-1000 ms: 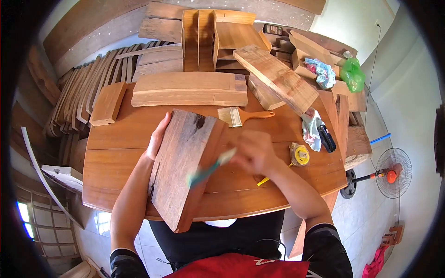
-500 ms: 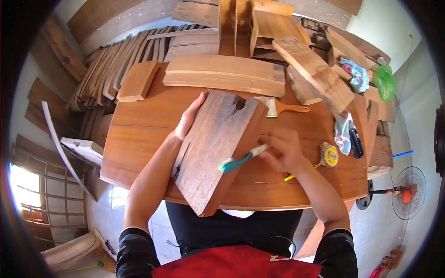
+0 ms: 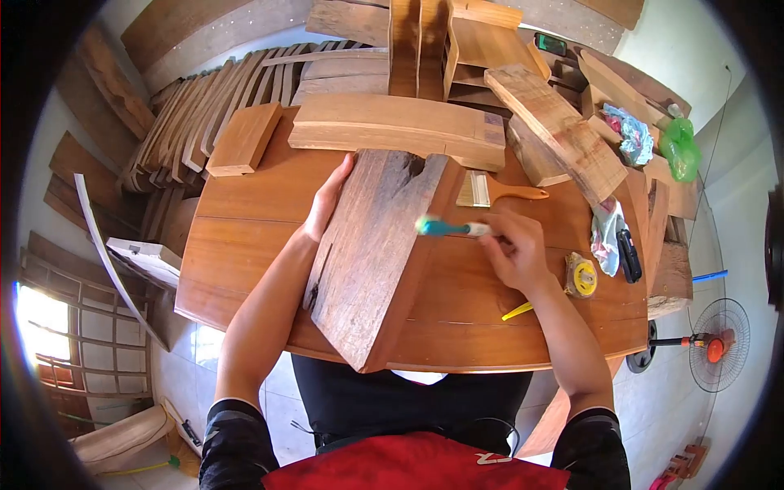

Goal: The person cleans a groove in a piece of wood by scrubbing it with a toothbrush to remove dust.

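My left hand grips the left edge of a thick wooden block, which is held tilted above the table. The block has rough grain, a dark hollow at its upper end and a dark crack along its left side. My right hand pinches the white end of a teal toothbrush. The toothbrush's bristle head overlaps the block's upper right edge in this view. Just beyond the block lies a flat paintbrush with a wooden handle.
On the wooden table are a yellow tape measure, a yellow stick, a black-handled tool and a cloth. A long plank and a slanted board line the back. A fan stands at right.
My right hand has moved the toothbrush up and to the right, from the block's face to its upper right edge. My left hand still holds the block, which has shifted slightly.
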`<state>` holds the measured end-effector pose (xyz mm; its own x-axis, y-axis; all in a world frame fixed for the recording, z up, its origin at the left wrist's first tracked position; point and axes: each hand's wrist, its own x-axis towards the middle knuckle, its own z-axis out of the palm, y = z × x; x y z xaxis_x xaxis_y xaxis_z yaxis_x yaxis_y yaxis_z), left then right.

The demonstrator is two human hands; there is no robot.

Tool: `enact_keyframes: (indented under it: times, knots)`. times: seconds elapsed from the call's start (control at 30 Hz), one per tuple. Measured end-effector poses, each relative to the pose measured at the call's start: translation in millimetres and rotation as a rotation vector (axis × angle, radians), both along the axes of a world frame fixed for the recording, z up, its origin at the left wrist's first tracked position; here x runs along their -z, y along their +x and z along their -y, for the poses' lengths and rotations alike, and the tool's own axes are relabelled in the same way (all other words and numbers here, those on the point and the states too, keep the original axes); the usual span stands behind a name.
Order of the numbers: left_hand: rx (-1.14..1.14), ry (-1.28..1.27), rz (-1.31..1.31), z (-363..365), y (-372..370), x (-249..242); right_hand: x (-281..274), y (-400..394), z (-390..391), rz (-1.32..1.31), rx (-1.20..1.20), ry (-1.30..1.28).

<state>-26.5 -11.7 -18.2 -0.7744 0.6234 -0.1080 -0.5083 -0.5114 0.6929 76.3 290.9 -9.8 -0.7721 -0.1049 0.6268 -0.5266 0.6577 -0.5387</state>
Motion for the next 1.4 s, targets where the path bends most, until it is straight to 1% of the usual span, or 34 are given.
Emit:
enact_keyframes:
  times: [0.07, 0.1, 0.2, 0.23, 0.3, 0.37, 0.43, 0.47, 0.5, 0.53, 0.57, 0.6, 0.63, 0.7, 0.77, 0.8, 0.87, 0.93, 0.97, 1.0, 1.07, 1.1, 1.2, 1.23, 1.3, 1.33, 1.37, 1.4]
  knots:
    - [0.035, 0.017, 0.007, 1, 0, 0, 1, 1, 0, -0.014, -0.043, 0.034]
    - [0.058, 0.031, 0.006, 2, -2, 0, -7, 2, 2, 0.049, 0.126, -0.043]
    - [0.060, 0.062, 0.035, 5, 0, 3, -4, 2, 2, -0.051, 0.005, -0.067]
    - [0.061, 0.069, 0.046, 6, -1, 5, -2, 2, -3, -0.039, -0.082, 0.065]
    - [0.070, 0.085, 0.063, 5, -1, 4, -7, 3, -4, 0.032, -0.044, -0.045]
    - [0.117, 0.142, -0.017, 5, -3, 2, -10, 0, -2, 0.065, 0.031, -0.146]
    - [0.137, 0.185, -0.065, 8, -5, 4, -3, 3, -5, 0.027, -0.066, -0.021]
    - [0.109, 0.169, -0.072, 11, -7, 5, -1, 4, -4, 0.006, -0.122, 0.043]
    - [0.080, 0.152, -0.080, 12, -7, 5, -6, 6, 5, -0.060, -0.232, 0.054]
    - [0.056, 0.129, -0.085, 12, -6, 5, -7, 3, 6, -0.090, -0.241, 0.064]
    - [-0.029, 0.120, -0.044, 10, -4, 6, -7, 2, 6, -0.116, -0.246, 0.071]
    - [-0.053, 0.176, 0.053, 3, 7, -7, -6, 3, 5, -0.140, -0.253, 0.076]
    - [-0.082, 0.213, 0.131, 0, 13, -10, -5, 3, 3, -0.118, -0.196, 0.056]
    - [0.036, 0.291, 0.134, -1, 15, -4, -3, 1, -2, -0.084, -0.088, 0.022]
    - [-0.125, 0.229, 0.369, -4, 20, -5, -5, 3, 2, -0.126, -0.151, -0.002]
    - [-0.181, 0.192, 0.412, -9, 24, -14, -5, 6, 4, -0.144, -0.183, -0.015]
    - [-0.293, 0.115, 0.493, -21, 33, -33, -9, 11, 7, -0.108, -0.160, -0.087]
    - [-0.272, 0.051, 0.462, -22, 31, -38, -9, 16, 9, -0.116, -0.160, -0.116]
    - [-0.211, -0.076, 0.410, -21, 33, -44, -10, 15, 9, -0.147, -0.172, -0.106]
    - [-0.169, -0.055, 0.406, -22, 32, -44, -11, 15, 11, -0.180, -0.186, -0.097]
    - [-0.081, -0.020, 0.390, -23, 26, -35, -17, 17, 18, -0.212, -0.259, 0.043]
    - [0.065, 0.081, 0.327, -9, 12, -5, -18, 18, 21, -0.228, -0.290, 0.111]
    - [0.010, 0.017, 0.133, -5, 9, 10, -10, 16, 12, -0.061, -0.171, 0.064]
    - [0.127, 0.018, 0.007, 1, 9, 10, -10, 16, 10, -0.065, -0.133, 0.019]
    - [0.151, -0.006, 0.004, 4, 12, 10, -11, 14, 7, -0.066, -0.067, -0.066]
    - [0.158, -0.015, 0.001, 3, 16, 8, -10, 16, 6, -0.072, -0.147, -0.023]
    - [0.116, -0.100, 0.017, -1, 21, 6, -8, 19, 6, -0.081, -0.230, 0.019]
    - [0.142, -0.111, -0.017, -2, 20, 6, -7, 19, 6, -0.090, -0.314, 0.056]
